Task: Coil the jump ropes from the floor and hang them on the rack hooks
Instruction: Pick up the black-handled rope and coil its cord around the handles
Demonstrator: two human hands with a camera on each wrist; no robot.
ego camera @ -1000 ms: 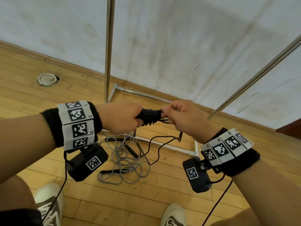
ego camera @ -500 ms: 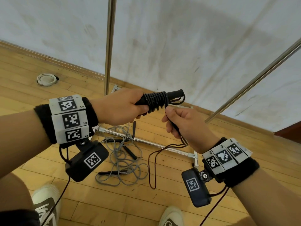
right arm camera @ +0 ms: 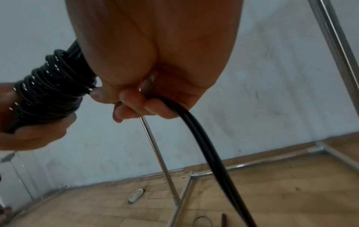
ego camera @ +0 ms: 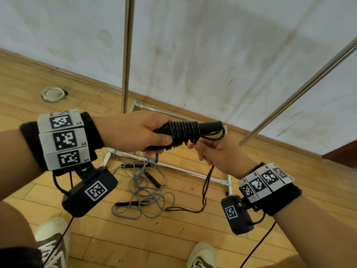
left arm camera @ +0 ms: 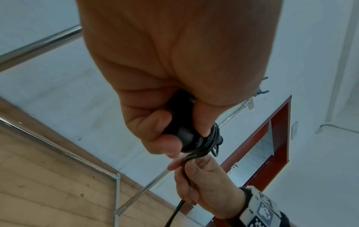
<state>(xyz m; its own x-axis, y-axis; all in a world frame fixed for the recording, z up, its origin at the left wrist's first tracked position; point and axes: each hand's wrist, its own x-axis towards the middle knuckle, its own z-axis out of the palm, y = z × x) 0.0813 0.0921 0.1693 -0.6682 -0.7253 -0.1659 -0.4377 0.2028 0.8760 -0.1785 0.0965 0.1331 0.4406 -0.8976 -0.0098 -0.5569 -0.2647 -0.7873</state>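
Note:
My left hand [ego camera: 143,132] grips the black handles [ego camera: 209,126] of a black jump rope, with several turns of cord [ego camera: 183,133] wound tightly round them. My right hand [ego camera: 214,151] sits just below and right of the coil and pinches the doubled loose cord [right arm camera: 205,138], which hangs down to the floor [ego camera: 204,190]. The wrist views show the same grips: the left hand [left arm camera: 174,130] round the handles, the right hand [right arm camera: 139,101] curled on the cord beside the coil [right arm camera: 50,92]. A grey jump rope [ego camera: 143,194] lies tangled on the floor under my hands.
The metal rack has an upright pole [ego camera: 127,55], a slanted pole [ego camera: 301,89] and a base frame [ego camera: 173,167] on the wooden floor by a white wall. A white round fitting [ego camera: 53,93] sits in the floor at left. My shoes [ego camera: 201,255] are at the bottom edge.
My right hand has carried the loose cord down and under the handles, laying another turn on the coil. Less cord trails on the floor than a second ago. The left hand has kept its grip.

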